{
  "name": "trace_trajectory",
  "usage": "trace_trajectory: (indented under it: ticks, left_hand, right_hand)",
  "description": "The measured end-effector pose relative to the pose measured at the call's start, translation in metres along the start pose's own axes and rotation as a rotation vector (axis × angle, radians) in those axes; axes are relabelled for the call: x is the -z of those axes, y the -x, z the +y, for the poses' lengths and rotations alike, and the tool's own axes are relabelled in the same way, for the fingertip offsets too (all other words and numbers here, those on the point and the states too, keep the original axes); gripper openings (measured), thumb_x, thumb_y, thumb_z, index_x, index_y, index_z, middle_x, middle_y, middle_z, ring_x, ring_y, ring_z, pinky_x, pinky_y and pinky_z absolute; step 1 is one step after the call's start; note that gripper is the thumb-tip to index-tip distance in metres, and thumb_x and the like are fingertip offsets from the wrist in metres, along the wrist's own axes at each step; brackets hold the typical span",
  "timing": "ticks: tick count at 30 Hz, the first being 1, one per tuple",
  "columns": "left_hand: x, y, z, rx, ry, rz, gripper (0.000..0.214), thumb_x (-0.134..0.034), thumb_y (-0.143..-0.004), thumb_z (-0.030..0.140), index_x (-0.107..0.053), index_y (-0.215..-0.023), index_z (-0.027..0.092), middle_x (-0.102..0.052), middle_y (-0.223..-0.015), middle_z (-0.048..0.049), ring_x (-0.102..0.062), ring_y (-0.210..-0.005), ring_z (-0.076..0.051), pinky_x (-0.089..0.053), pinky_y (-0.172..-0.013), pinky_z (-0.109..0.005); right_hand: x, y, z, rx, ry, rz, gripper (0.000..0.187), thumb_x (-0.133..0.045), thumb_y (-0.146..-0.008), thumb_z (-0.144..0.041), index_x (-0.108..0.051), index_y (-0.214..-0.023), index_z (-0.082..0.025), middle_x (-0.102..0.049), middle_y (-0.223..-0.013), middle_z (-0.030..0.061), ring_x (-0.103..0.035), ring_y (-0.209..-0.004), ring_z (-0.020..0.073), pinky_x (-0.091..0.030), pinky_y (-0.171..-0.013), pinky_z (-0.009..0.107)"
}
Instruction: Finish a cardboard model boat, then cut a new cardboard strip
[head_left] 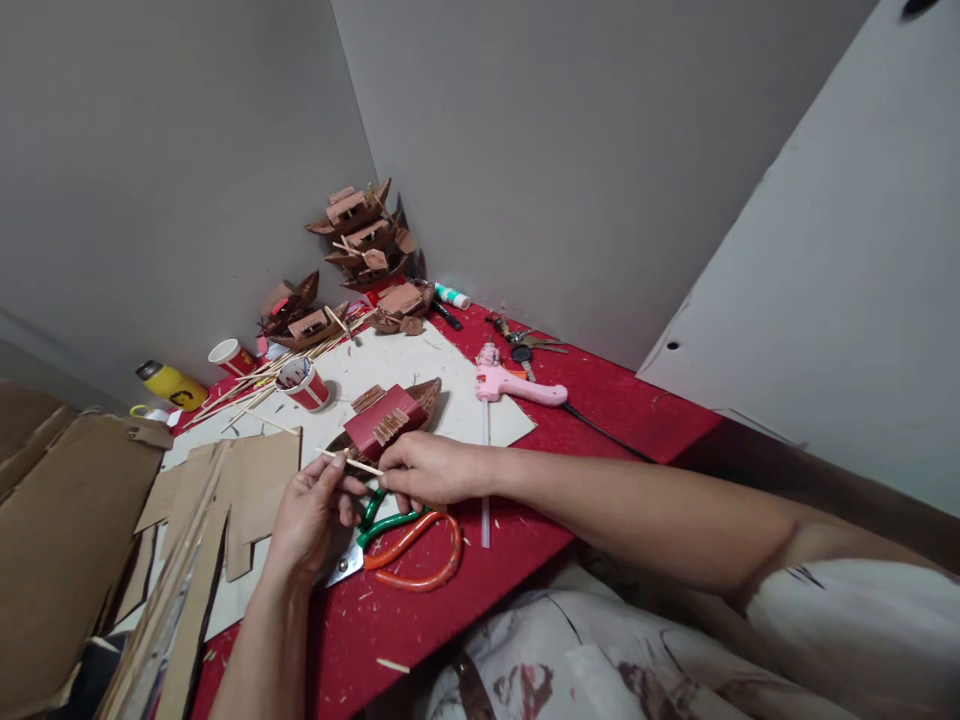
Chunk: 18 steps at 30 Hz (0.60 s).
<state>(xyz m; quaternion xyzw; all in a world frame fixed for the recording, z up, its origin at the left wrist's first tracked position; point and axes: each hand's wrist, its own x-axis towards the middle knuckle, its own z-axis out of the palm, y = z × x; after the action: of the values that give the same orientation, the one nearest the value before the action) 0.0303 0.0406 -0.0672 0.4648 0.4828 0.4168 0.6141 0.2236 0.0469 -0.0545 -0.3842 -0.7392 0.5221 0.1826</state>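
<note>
The red table [420, 620] served as the base surface. A white sheet [463, 380] covered part of it, probably as a clean working ground. Flat cardboard pieces [266, 470] lay to the left, apparently aside to leave the front free. The scissors [400, 545] lay just below the hands, handles toward the right, presumably for ready reach; the left wrist hid part of the blades. The model boat [382, 415] sat on the sheet directly beyond the fingers, likely for close comparison. The glue gun [521, 385] lay to the right, its cord leading away from the work area. The left hand [315, 500] and right hand [424, 468] were close together, each pinching the thin stick [363, 466], seemingly to steady it at two points. It spanned the gap between them, in front of the boat.
</note>
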Motion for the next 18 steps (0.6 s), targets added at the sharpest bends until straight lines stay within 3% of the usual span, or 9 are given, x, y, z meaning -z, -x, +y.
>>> trace_trajectory:
  ticks: [8,13,18]
  left_hand:
    - [-0.0017,0.0013,0.0011,0.02,0.005,-0.004,0.023,-0.066,-0.079,0.035,-0.056,-0.083,0.015,-0.066,-0.062,0.0007,-0.042,-0.033,-0.005,-0.043,-0.04,-0.021]
    - [-0.0014,0.0012,0.0027,0.066,-0.005,-0.024,0.03,-0.067,-0.078,0.038,-0.058,-0.095,0.014,-0.068,-0.062,-0.0009,-0.043,-0.032,-0.006,-0.043,-0.038,-0.021]
    - [-0.0008,0.0003,0.0014,0.053,-0.002,-0.019,0.03,-0.07,-0.074,0.039,-0.057,-0.084,0.015,-0.067,-0.061,-0.0004,-0.042,-0.032,-0.005,-0.043,-0.038,-0.02]
  right_hand:
    - [-0.0022,-0.002,0.002,0.01,0.026,0.011,0.02,-0.043,-0.083,-0.012,-0.055,-0.067,-0.013,-0.062,-0.061,0.0008,-0.054,-0.046,0.0088,-0.04,-0.04,0.016]
    - [-0.0033,-0.0042,0.0037,0.01,0.06,0.028,0.019,-0.044,-0.082,-0.013,-0.055,-0.066,-0.013,-0.063,-0.06,0.001,-0.055,-0.047,0.0085,-0.041,-0.042,0.016]
    - [-0.0059,-0.006,0.0044,-0.008,0.104,0.067,0.018,-0.045,-0.081,-0.016,-0.06,-0.072,-0.012,-0.065,-0.065,0.002,-0.058,-0.05,0.0088,-0.041,-0.044,0.015]
